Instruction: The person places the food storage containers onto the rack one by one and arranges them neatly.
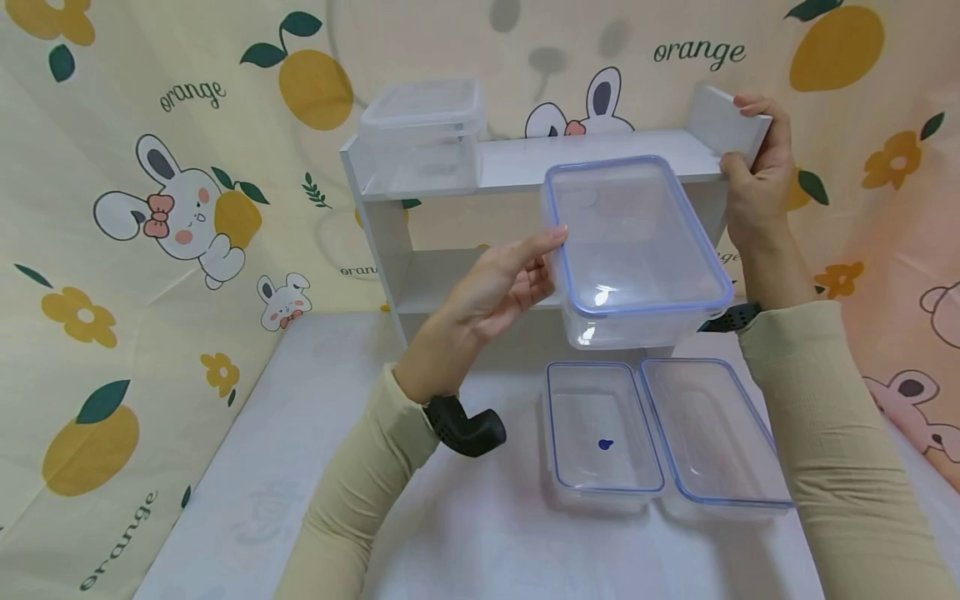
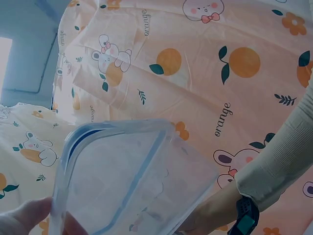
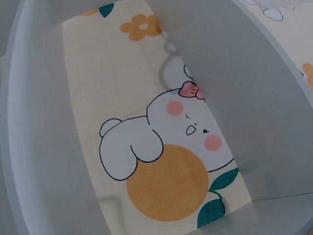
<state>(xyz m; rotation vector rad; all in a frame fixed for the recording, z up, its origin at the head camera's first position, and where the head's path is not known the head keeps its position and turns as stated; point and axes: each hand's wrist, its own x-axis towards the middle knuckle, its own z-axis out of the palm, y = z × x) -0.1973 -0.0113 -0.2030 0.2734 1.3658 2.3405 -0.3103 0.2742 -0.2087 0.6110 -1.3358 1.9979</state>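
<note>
In the head view my left hand [image 1: 495, 292] holds a clear food container [image 1: 637, 242] with a blue-rimmed lid by its left side, thumb on the lid edge. The container is raised and tilted in front of a white shelf [image 1: 585, 158]. My right hand [image 1: 761, 183] grips the upright end panel [image 1: 723, 121] at the shelf's top right. In the left wrist view, the left thumb [image 2: 29, 215] lies against the container [image 2: 112, 181]. The right hand is out of sight in the right wrist view, which shows grey-looking shelf boards [image 3: 210, 73].
A clear lidded container [image 1: 423, 137] stands on the shelf's top left. Two blue-rimmed clear containers [image 1: 603, 425] [image 1: 716, 429] sit side by side on the white table [image 1: 465, 517], below the raised one. A patterned cloth [image 1: 210, 275] hangs behind and at the sides.
</note>
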